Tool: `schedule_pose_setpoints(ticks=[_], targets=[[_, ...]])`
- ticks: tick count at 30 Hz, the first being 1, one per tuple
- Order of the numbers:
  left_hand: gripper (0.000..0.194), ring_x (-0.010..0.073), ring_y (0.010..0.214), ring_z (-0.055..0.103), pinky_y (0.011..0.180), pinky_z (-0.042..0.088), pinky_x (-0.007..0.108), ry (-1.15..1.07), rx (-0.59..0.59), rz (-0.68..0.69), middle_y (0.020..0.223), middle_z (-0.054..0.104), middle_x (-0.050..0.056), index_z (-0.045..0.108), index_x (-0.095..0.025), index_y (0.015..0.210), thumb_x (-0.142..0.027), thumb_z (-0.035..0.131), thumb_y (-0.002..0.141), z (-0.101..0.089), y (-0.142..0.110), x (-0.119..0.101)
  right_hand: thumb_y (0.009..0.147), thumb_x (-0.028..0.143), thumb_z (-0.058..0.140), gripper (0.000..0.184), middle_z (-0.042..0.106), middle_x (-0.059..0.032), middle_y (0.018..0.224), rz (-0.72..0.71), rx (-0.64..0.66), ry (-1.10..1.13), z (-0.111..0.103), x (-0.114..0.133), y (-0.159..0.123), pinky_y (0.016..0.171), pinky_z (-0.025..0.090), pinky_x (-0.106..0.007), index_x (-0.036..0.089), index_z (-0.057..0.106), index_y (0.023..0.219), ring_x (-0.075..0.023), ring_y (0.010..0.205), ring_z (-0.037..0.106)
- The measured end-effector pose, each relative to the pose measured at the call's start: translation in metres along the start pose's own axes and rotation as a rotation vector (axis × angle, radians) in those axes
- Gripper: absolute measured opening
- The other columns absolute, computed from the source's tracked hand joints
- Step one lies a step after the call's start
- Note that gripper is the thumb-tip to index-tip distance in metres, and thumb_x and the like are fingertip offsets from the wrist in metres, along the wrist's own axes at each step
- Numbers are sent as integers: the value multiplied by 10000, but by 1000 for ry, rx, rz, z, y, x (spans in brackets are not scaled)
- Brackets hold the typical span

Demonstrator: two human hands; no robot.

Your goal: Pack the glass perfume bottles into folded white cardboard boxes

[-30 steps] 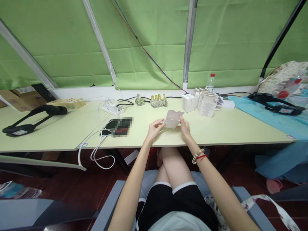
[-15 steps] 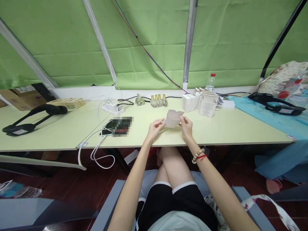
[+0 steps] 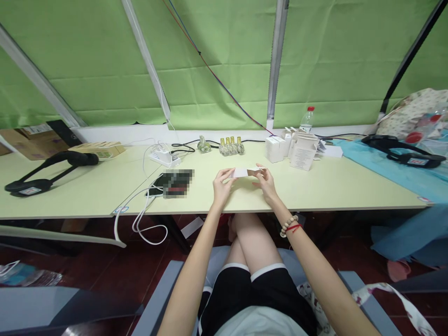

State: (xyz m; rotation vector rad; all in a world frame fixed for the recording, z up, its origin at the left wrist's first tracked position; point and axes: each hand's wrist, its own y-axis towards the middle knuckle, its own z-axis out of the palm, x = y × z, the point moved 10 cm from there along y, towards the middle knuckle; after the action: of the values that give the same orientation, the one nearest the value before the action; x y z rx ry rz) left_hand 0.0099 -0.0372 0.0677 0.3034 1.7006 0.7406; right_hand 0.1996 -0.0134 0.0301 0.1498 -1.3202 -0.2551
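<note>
Between my two hands, just above the table's near part, is a small white cardboard box [image 3: 240, 172], seen nearly edge-on with an open end towards the right. My left hand [image 3: 222, 185] pinches its left end, thumb and fingers closed on the card. At the right end, my right hand [image 3: 266, 183] grips the card with fingertips by the opening; part of the box is hidden by these fingers. Beyond my hands stand several small glass bottles with gold caps [image 3: 231, 147] in a row, and a rounder glass bottle [image 3: 203, 145] to their left.
White boxes [image 3: 303, 151] stand at the back right, near a red-capped water bottle [image 3: 306, 119]. A pixelated dark device [image 3: 171, 183] with white cables lies left of my hands, below a power strip [image 3: 164, 157]. Black headsets [image 3: 45, 175] rest on the table's sides.
The white box has turned from showing its broad face to nearly edge-on, and has risen a little away from me. My right-hand fingers have shifted around its right end.
</note>
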Motion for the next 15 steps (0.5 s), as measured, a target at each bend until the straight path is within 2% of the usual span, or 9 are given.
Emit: schedule_pose_setpoints(ticks=[4, 7, 11, 15], targets=[[307, 179, 970, 556, 923, 413, 343, 1, 65, 26, 973, 629, 34, 700, -261, 953, -177, 679, 658, 7, -1, 1, 600, 435, 683, 593, 542, -69, 1110, -49, -23, -11, -3, 1, 2, 623, 487, -235, 209, 519, 1123, -171, 902, 557], [310, 177, 967, 559, 931, 410, 351, 0, 110, 42, 981, 629, 34, 699, -264, 954, -182, 682, 656, 12, -1, 0, 552, 399, 732, 561, 541, -54, 1071, -71, -53, 6, -5, 2, 1, 646, 484, -238, 195, 521, 1030, -152, 858, 563], [307, 181, 967, 563, 935, 410, 349, -5, 105, 30, 972, 634, 37, 705, -256, 938, -168, 686, 645, 12, -1, -1, 546, 420, 730, 472, 561, -40, 1003, -60, -62, 21, -4, 4, 0, 613, 478, -233, 187, 514, 894, -138, 798, 568], [305, 174, 967, 563, 922, 423, 340, 26, 92, 29, 977, 636, 39, 701, -247, 951, -164, 674, 659, 10, -1, -2, 538, 465, 722, 477, 581, -25, 918, -21, -47, 21, -2, 4, -1, 551, 470, -220, 193, 513, 870, -135, 747, 568]])
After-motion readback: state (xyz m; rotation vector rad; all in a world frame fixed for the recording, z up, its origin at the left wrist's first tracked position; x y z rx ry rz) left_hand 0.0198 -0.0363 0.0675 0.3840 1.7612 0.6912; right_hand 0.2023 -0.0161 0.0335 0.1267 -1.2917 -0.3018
